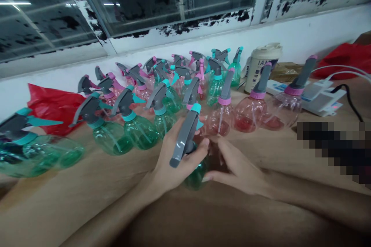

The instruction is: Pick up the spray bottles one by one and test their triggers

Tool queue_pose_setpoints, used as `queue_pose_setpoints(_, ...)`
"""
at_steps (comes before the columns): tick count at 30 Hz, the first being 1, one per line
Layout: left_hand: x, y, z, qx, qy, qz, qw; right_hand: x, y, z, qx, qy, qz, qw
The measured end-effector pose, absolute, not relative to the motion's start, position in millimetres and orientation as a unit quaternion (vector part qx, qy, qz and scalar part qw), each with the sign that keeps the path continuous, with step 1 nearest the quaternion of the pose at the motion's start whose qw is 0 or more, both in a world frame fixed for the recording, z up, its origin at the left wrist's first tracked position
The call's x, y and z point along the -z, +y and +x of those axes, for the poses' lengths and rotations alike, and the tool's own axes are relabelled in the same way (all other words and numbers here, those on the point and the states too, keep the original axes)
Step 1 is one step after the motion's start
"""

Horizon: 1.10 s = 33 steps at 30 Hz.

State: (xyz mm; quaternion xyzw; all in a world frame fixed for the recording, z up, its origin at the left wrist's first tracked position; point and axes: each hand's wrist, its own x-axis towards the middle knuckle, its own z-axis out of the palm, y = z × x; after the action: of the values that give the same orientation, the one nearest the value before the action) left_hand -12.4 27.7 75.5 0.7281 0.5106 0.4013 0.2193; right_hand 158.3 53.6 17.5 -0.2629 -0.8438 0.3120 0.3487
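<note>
My left hand [174, 158] is wrapped round the neck of a green spray bottle [197, 175], just under its grey trigger head [185, 135] with a teal nozzle. The bottle stands low on the wooden table [87, 185] between my two hands. My right hand [234, 168] curls against the bottle's right side, fingers bent round its body. Behind them stand several finished spray bottles, green ones [139, 129] to the left and pink ones [249, 112] to the right.
A red plastic bag [49, 102] lies at the back left, another red bag [344, 60] at the far right. A beige cup with a lid [262, 65] stands by the wall. A white device with cables [321, 98] lies at the right. Windows run above.
</note>
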Motion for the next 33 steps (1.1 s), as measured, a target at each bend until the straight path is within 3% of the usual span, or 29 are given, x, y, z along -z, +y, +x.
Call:
queue_pose_setpoints(7,-90.7,22.6,-13.7,-0.41,0.508,0.74,0.163,6.6,56.5,167.3,-0.275,-0.879,-0.26,0.29)
queue_pose_setpoints(16,-87.2,22.2,-17.7,-0.411,0.511,0.735,0.172,8.0,57.0,165.8,-0.2,-0.924,-0.251,0.209)
queue_pose_setpoints(24,-84.3,20.7,-18.9,-0.404,0.509,0.74,0.175,9.9,54.7,164.7,-0.176,-0.924,-0.257,0.224)
queue_pose_setpoints(33,-81.5,18.1,-16.6,-0.411,0.524,0.718,0.203,9.9,55.7,165.2,-0.167,-0.937,-0.249,0.182)
